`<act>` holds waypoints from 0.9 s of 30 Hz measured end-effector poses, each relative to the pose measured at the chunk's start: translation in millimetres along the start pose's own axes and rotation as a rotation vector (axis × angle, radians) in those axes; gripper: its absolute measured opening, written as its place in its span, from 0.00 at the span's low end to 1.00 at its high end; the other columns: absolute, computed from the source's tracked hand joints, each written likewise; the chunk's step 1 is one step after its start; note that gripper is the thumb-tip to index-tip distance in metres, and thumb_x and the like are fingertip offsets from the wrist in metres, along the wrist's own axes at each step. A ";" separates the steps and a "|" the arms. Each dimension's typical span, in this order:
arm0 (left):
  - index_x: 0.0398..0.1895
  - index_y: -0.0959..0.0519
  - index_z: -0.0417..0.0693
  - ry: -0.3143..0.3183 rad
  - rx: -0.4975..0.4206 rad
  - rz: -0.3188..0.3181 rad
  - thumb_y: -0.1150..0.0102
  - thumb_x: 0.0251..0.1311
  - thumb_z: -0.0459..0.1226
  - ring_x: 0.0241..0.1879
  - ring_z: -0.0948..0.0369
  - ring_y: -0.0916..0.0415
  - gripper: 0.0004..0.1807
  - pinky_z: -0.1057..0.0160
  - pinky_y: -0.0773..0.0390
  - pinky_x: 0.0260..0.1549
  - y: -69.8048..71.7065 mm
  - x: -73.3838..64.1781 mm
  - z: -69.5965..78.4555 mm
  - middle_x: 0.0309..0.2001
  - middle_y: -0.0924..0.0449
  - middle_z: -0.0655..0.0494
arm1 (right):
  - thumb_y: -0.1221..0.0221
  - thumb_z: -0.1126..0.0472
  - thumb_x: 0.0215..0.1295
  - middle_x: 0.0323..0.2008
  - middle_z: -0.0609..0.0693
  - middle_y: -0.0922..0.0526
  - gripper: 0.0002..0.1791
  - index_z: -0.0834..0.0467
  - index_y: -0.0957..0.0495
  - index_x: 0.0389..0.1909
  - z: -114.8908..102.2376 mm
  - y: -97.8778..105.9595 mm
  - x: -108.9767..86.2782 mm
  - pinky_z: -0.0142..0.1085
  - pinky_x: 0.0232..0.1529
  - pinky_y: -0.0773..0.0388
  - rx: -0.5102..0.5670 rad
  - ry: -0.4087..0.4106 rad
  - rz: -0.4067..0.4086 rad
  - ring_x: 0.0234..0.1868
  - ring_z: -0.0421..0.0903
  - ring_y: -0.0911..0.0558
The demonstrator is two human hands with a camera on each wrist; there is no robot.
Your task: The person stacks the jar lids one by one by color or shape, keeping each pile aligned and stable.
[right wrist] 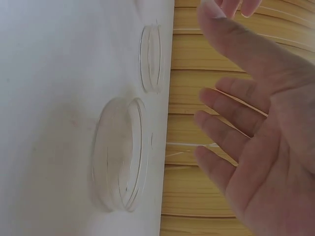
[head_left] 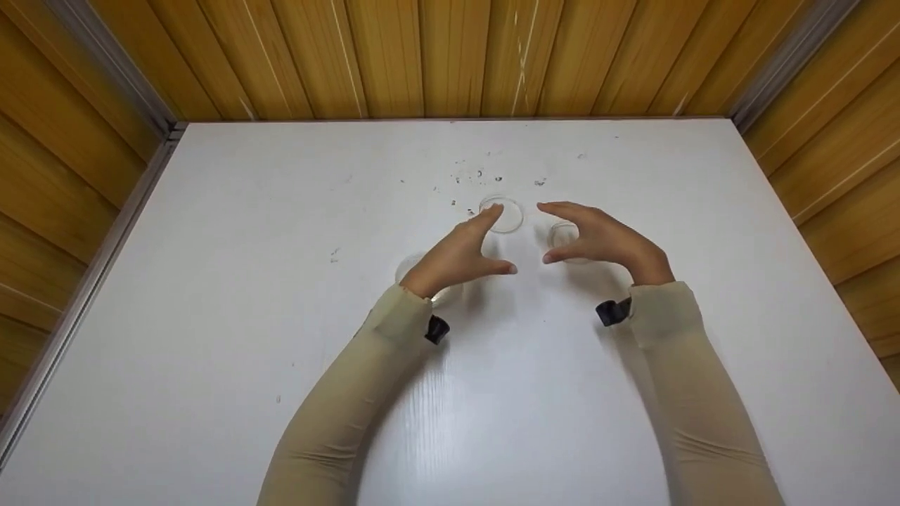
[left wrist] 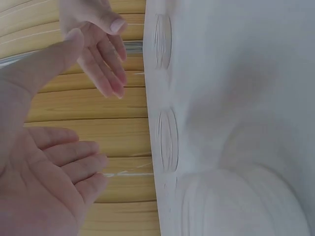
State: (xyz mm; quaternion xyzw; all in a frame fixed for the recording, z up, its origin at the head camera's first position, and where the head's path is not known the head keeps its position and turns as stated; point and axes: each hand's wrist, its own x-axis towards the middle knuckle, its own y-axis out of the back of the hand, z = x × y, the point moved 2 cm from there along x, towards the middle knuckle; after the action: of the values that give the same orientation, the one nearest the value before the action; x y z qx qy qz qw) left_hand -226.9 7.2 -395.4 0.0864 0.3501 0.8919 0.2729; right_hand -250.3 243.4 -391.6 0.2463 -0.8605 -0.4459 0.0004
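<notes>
Three clear, round, shallow dishes that look like petri dishes are on the white table. The middle dish [head_left: 509,216] lies farthest back, partly behind the left fingertips in the head view. Under the left wrist and palm, the left dish [head_left: 410,267] is mostly hidden; in the left wrist view this dish [left wrist: 236,206] is large and blurred. My left hand [head_left: 458,258] is held above the table, thumb and fingers spread, gripping nothing. Opposite it, my right hand [head_left: 610,240] hovers over the right dish [head_left: 562,237], fingers apart and thumb out. That dish [right wrist: 118,157] stands below the palm in the right wrist view.
The white table [head_left: 211,323] has small dark marks [head_left: 478,174] behind the middle dish. Yellow wood-look panels [head_left: 450,56] rise at the back and both sides. A black wrist device [head_left: 436,329] sits at the left cuff, another device [head_left: 613,313] at the right.
</notes>
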 end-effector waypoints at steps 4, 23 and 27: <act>0.76 0.52 0.43 -0.007 0.002 -0.012 0.30 0.53 0.47 0.75 0.59 0.53 0.53 0.62 0.48 0.72 -15.5 15.6 8.4 0.76 0.52 0.50 | 0.30 0.48 0.53 0.75 0.51 0.45 0.49 0.49 0.44 0.74 10.8 4.9 -2.6 0.56 0.72 0.48 -0.006 -0.024 -0.009 0.75 0.54 0.48; 0.74 0.48 0.40 0.071 0.010 -0.075 0.31 0.55 0.45 0.73 0.58 0.46 0.49 0.65 0.46 0.71 -71.4 67.8 9.8 0.73 0.44 0.47 | 0.28 0.50 0.51 0.74 0.59 0.46 0.53 0.56 0.46 0.74 53.0 13.5 -11.4 0.60 0.71 0.51 -0.075 -0.131 -0.090 0.75 0.61 0.49; 0.74 0.46 0.41 0.097 0.045 -0.079 0.32 0.56 0.45 0.72 0.57 0.44 0.46 0.64 0.45 0.71 -74.8 70.4 9.7 0.72 0.41 0.48 | 0.28 0.51 0.51 0.74 0.59 0.46 0.53 0.56 0.46 0.74 55.0 12.0 -11.1 0.60 0.70 0.51 -0.095 -0.141 -0.107 0.74 0.62 0.49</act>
State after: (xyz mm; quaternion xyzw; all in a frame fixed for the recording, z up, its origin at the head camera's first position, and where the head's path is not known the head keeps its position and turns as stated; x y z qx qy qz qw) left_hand -250.5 96.6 -441.0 0.0355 0.3858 0.8755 0.2887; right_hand -257.7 296.1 -413.1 0.2597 -0.8219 -0.5018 -0.0720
